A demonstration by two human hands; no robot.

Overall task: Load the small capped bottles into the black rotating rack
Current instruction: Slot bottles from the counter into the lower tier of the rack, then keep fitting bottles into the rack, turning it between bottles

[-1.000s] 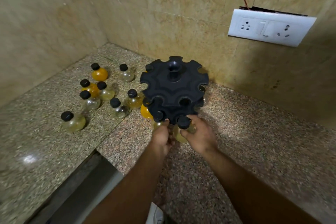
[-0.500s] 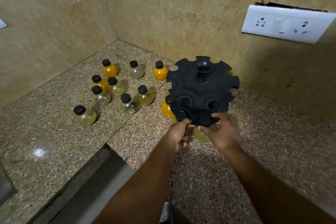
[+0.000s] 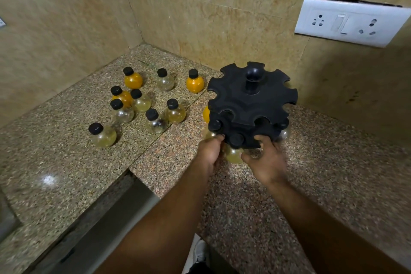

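Right hand (image 3: 264, 160) is up at the near edge of the black rack (image 3: 251, 104), thumb against the belly of a pale yellow bottle (image 3: 233, 154) and fingers curled up at the lower tier's rim, gripping that bottle. Left hand (image 3: 209, 151) is just beside it on the other side of the bottle, fingertips curled at the same rim; whether it grips anything, I cannot tell. The bottle hangs under the lower tier at the front, its black cap sitting in a slot. The rack stands on the granite counter (image 3: 311, 173) near the wall corner, with a few more bottles showing around its lower tier. 9 loose bottles (image 3: 175, 113) stand upright on the counter to the rack's left, 3 orange, the rest pale or clear. A white socket plate (image 3: 351, 22) is on the wall above.
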